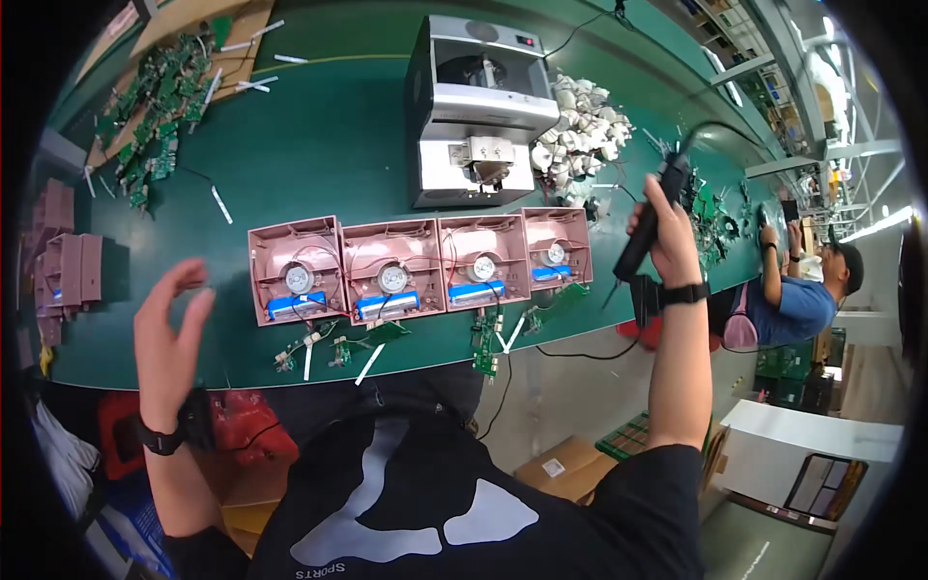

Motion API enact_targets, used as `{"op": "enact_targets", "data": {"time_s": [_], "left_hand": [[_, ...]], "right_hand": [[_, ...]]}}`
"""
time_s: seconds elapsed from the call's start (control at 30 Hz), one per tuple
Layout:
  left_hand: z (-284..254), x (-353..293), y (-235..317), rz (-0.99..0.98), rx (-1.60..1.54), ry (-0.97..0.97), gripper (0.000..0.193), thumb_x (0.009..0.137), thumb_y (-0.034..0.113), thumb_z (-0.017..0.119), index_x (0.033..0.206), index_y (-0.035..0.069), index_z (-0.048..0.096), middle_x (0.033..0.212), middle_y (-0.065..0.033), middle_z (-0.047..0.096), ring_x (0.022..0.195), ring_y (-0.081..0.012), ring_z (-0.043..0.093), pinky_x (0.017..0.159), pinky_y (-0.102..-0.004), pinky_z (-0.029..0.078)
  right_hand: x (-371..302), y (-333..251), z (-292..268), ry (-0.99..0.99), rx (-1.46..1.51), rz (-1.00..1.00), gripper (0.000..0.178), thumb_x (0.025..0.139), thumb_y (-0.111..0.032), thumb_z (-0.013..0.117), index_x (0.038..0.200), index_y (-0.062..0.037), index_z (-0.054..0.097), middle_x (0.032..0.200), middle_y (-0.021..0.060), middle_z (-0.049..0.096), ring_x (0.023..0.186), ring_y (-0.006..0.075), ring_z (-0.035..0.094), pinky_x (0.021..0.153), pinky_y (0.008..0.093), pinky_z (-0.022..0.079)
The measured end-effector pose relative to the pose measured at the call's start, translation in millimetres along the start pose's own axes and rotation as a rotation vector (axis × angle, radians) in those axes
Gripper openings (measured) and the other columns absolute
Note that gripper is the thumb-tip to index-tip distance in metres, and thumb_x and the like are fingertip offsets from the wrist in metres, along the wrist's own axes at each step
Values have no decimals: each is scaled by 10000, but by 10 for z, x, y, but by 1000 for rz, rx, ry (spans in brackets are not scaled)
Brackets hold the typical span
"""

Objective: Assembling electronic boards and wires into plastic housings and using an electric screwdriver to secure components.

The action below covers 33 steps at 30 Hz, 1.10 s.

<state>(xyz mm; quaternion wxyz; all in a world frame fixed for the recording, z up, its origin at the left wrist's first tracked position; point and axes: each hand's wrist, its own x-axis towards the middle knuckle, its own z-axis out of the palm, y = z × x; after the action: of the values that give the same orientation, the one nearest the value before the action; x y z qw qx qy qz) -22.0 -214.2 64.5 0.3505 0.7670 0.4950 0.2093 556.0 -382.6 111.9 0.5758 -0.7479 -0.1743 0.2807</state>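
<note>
A: What does the right hand (675, 240) have?

B: Its grip is closed round a black corded screwdriver (639, 244). The tool's long axis slants, tip toward the wearer and leftward, cable end away.

A: And the left hand (169, 338)?

B: That grip is empty, thumb and fingers spread wide apart. I can't tell how high it is above the desk (338, 126).

A: Where do the pink housings lie?

B: Between the two grips: four open trays in one row, its long axis running from left to right. The rightmost pink housing (574, 227) is nearer the right hand, just left of the screwdriver's tip, apart from it. The leftmost pink housing (266, 253) is nearer the left hand, to its right, not touching.

A: What's in them?

B: Each has a round silver disc, probably a speaker, and a blue battery pack (297, 306). Green circuit boards (485, 361) hang off wires on the wearer's side, also between the grips.
</note>
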Motion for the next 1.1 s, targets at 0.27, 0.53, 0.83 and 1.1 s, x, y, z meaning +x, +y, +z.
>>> {"op": "enact_targets", "data": {"time_s": [0.27,0.53,0.83,1.1], "left_hand": [[661,35,1252,427,228,-116,437,886,210,782,1279,81,642,926,-87,704,820,-239,690,742,-392,538],[753,-39,1259,406,180,11,513,877,191,786,1338,66,600,890,-88,684,767,-213,668,699,-353,541],[389,128,605,186,-201,277,443,975,172,714,1377,36,589,847,-1,627,780,-64,550,698,-231,444],[149,973,-49,-53,-551,90,397,1065,307,611,1377,63,608,886,29,624,781,-49,548,703,-210,433]], "right_hand": [[653,442,250,-149,-255,-233,488,903,-196,782,1286,28,579,967,115,706,791,232,686,731,365,570],[414,434,419,-43,-730,-545,597,843,-180,797,1369,-9,573,1089,192,738,929,332,727,817,434,571],[-521,222,593,174,-946,-958,339,843,-269,814,1094,-58,726,886,141,714,806,335,699,755,402,566],[-1169,292,1005,-114,-1347,-705,309,860,-416,756,777,-121,792,732,108,720,718,324,720,661,429,580]]}}
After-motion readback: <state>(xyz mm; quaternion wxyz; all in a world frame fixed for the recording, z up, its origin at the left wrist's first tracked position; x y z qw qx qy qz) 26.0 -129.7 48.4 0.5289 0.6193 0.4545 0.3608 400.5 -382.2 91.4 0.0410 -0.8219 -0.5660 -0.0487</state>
